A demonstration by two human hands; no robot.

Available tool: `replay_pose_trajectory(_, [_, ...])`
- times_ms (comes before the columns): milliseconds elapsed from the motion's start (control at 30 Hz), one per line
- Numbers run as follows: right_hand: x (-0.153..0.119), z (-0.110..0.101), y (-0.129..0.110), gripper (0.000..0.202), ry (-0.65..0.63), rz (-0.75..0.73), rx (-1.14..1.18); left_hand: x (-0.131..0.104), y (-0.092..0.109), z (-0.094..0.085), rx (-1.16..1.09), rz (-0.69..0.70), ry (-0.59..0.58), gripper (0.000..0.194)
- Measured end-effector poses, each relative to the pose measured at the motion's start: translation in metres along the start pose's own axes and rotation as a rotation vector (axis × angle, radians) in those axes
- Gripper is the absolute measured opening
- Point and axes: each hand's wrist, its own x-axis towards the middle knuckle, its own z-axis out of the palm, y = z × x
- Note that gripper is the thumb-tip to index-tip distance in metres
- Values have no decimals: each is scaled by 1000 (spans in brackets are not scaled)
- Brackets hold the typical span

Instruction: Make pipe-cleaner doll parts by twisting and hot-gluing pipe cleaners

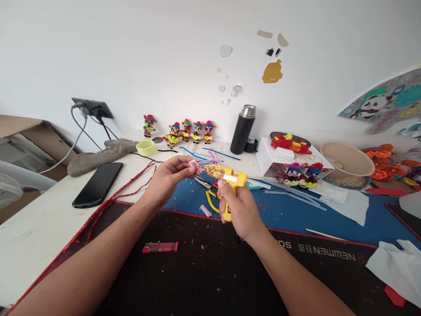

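Between the fingertips of my left hand (pixel 171 175) is a small pink fuzzy piece (pixel 196 167). My right hand (pixel 241 210) is wrapped round the handle of a yellow hot glue gun (pixel 232 186), whose stained nozzle points left and meets or nearly meets the pink piece; I cannot tell if they touch. Behind and below the gun lie yellow-handled pliers (pixel 212 202), partly hidden by it. A pale pink roll (pixel 205 211) rests on the blue mat (pixel 184 197) just under my hands. Pink and blue pipe cleaners (pixel 213 156) are spread behind the gun.
A phone (pixel 98 185) and red fuzzy stems (pixel 108 202) lie at left. A red lighter (pixel 160 247) is on the black mat (pixel 184 281). Several small figures (pixel 197 132), a black thermos (pixel 243 129), a white box (pixel 266 158) and a beige bowl (pixel 347 160) line the back.
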Motion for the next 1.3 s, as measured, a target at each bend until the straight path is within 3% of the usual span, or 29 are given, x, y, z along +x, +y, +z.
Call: replay_pose_trajectory(1300, [-4, 2, -2, 57, -25, -16, -32, 1, 3, 0, -5, 8, 44, 31])
